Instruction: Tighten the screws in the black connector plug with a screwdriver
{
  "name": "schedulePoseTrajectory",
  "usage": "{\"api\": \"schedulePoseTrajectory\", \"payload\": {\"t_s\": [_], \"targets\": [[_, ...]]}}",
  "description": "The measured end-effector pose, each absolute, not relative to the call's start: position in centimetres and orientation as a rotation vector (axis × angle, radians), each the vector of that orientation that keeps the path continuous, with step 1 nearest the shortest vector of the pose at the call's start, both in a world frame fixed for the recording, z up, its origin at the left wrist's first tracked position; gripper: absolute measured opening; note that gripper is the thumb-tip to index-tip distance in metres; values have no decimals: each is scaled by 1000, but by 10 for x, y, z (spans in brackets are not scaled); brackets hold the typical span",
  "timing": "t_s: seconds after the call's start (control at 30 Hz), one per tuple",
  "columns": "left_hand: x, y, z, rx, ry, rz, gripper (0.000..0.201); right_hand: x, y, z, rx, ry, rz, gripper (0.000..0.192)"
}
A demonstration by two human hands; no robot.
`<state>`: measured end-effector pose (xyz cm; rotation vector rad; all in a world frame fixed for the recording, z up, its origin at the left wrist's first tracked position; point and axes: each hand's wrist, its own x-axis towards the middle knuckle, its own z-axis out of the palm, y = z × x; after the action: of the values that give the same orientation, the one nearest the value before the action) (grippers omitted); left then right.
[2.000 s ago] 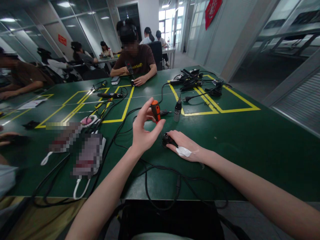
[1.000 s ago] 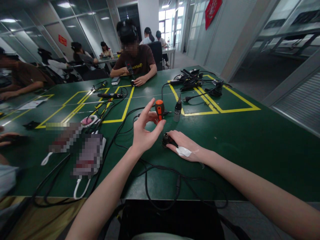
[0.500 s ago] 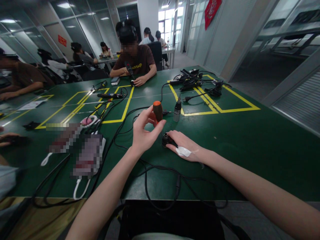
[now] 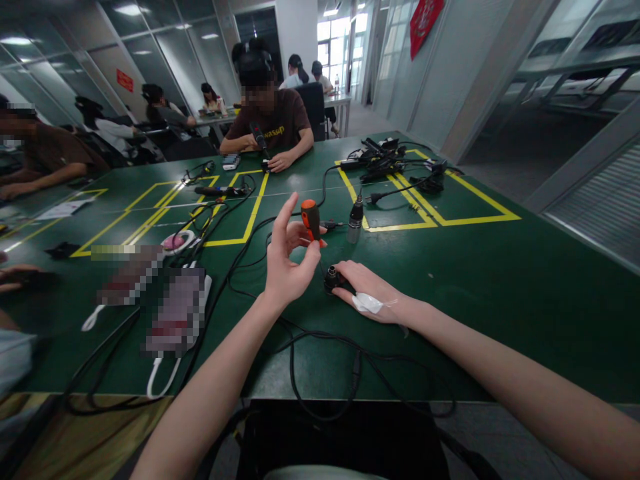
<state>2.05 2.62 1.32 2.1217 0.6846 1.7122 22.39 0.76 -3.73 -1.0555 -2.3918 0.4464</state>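
Right hand (image 4: pixel 365 283) rests low on the green-topped bench (image 4: pixel 490 300), thumb and fingers clamped about a small black fitting with a metal-ringed top (image 4: pixel 331 280). Left hand (image 4: pixel 290 263) is apart from it, pinching the lower end of an orange-and-dark, rounded screwdriver handle (image 4: pixel 311 220), index finger lifted clear. The screwdriver stands above the fitting, leaning; whether its thin shaft is seated I cannot tell. A black tool with a clear base (image 4: pixel 355 223) stands upright just beyond. To turn well, I judge: bring the handle upright over the fitting, press lightly downward, twist in short fingertip strokes, keep the right hand firm so nothing spins. Against half a second ago: handle tips further left and shows its orange stripe, thumb is drawn back, index raised; right hand and fitting look unmoved.
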Motion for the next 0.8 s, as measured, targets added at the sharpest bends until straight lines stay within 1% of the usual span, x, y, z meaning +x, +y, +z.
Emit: {"api": "schedulePoseTrajectory", "payload": {"t_s": [0.2, 0.43, 0.6, 0.8], "targets": [[22, 25, 13, 2122, 735, 1740, 74, 225, 8, -39, -1030, -2386, 457, 24], [23, 27, 14, 2128, 800, 1809, 65, 224, 8, -38, -1060, -2399, 457, 22], [23, 26, 15, 2120, 766, 1789, 75, 224, 7, -36, -1061, -2404, 450, 22], [20, 25, 14, 2168, 673, 1703, 67, 223, 7, -35, -1062, -2411, 444, 22]]}}
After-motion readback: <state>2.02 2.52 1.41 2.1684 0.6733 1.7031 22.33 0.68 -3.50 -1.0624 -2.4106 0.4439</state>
